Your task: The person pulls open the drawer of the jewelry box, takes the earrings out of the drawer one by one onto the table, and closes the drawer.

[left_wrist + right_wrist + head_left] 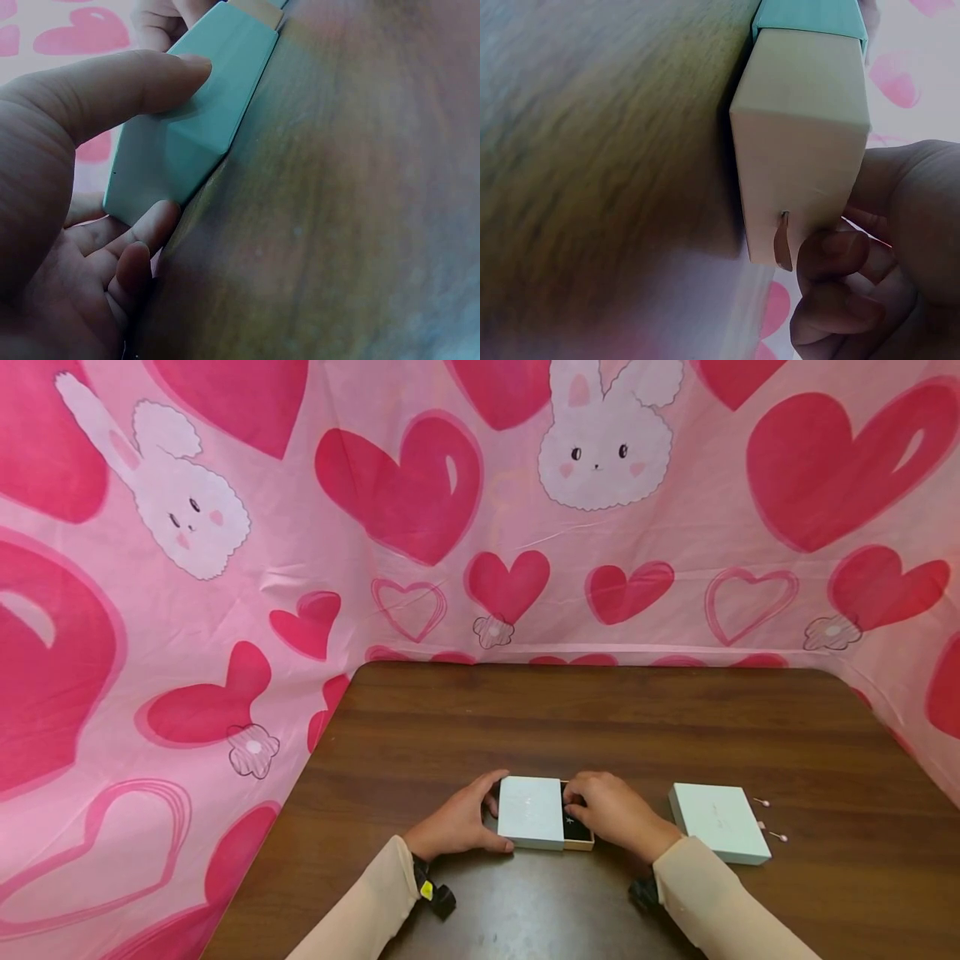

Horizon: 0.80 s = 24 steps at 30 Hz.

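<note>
My left hand [465, 814] holds the pale mint sleeve [531, 810] of a slide-out jewelry box, thumb along its near side and fingers at its left end. Out of the sleeve's right end sticks a tan drawer [802, 157] with a small ribbon pull [782, 244] on its end face. Inside the drawer lies a black pad [576, 828], bearing a small silvery star-shaped piece [569, 820]. My right hand [611, 806] bends over the drawer, its thumb and forefinger reaching in at the pad and its other fingers curled. I cannot tell what those fingertips pinch.
A second mint box [718, 821] sits on the brown table [600, 718] to the right of my right hand. Beside its right edge lie two small pins [782, 837] with pinkish bead ends. A pink heart-and-rabbit cloth [450, 610] hangs behind and beside the table.
</note>
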Tool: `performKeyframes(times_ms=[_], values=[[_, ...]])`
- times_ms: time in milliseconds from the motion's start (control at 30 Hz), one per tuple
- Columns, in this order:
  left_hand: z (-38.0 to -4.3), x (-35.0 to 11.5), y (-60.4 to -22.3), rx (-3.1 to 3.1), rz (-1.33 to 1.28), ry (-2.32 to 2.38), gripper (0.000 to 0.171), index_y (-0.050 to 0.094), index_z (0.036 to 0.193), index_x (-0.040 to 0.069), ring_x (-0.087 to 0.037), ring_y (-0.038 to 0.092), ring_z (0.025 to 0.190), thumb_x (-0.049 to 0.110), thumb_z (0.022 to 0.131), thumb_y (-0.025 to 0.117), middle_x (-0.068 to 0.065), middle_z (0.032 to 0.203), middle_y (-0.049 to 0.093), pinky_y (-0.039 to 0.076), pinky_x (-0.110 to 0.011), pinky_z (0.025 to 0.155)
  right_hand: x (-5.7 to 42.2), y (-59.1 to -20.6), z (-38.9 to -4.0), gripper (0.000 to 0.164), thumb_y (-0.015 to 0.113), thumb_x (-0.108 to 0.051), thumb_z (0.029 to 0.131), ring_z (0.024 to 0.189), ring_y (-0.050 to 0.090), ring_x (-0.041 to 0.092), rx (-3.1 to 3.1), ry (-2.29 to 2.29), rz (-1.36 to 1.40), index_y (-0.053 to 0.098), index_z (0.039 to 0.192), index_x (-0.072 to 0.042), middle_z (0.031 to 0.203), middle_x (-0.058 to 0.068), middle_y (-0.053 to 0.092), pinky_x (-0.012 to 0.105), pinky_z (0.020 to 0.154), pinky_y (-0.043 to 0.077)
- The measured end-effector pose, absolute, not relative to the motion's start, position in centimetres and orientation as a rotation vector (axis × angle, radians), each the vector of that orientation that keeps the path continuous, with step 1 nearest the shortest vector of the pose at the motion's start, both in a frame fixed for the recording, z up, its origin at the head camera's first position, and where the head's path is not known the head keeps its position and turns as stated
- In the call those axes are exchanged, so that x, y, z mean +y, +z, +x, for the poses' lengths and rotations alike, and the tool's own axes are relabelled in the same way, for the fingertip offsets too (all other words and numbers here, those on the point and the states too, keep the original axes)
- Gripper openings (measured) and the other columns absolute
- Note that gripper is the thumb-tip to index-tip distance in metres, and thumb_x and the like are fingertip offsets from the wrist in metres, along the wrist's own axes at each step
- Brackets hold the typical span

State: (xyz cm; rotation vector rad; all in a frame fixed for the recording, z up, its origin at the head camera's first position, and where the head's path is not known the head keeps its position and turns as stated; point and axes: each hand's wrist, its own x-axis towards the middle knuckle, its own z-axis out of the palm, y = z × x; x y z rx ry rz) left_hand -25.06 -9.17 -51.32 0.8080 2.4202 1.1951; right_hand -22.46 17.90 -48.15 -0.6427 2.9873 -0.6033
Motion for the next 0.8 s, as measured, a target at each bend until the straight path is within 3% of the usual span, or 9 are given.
performKeyframes(times_ms=[267,567,800], values=[[-25.07,-9.27,-51.30,2.416,0.810,1.192,0.104,0.032,0.149,0.016,-0.011,0.055,0.087,0.037,0.065,0.091,0.004,0.101,0.054,0.046,-0.030,0.077,17.65,-48.25,-22.33,0.008,0.075,-0.019,0.086,0.081,0.056,0.011,2.965,-0.610,-0.573,0.071,0.093,-0.019,0.091,-0.012,0.058,0.035,0.074,0.050],[-25.15,-9.15,-51.38,2.423,0.817,1.192,0.103,0.032,0.148,0.015,-0.010,0.055,0.087,0.037,0.066,0.091,0.004,0.102,0.054,0.046,-0.029,0.077,17.55,-48.27,-22.27,0.011,0.075,-0.016,0.086,0.074,0.051,0.008,2.984,-0.573,-0.625,0.065,0.086,-0.022,0.086,-0.013,0.053,0.032,0.068,0.048],[-25.13,-9.17,-51.30,2.432,0.808,1.177,0.104,0.031,0.149,0.016,-0.010,0.054,0.088,0.039,0.066,0.090,0.005,0.104,0.053,0.046,-0.029,0.077,17.71,-48.33,-22.11,0.005,0.073,-0.018,0.089,0.075,0.052,0.006,3.010,-0.574,-0.672,0.068,0.090,-0.021,0.087,-0.013,0.054,0.031,0.069,0.049]])
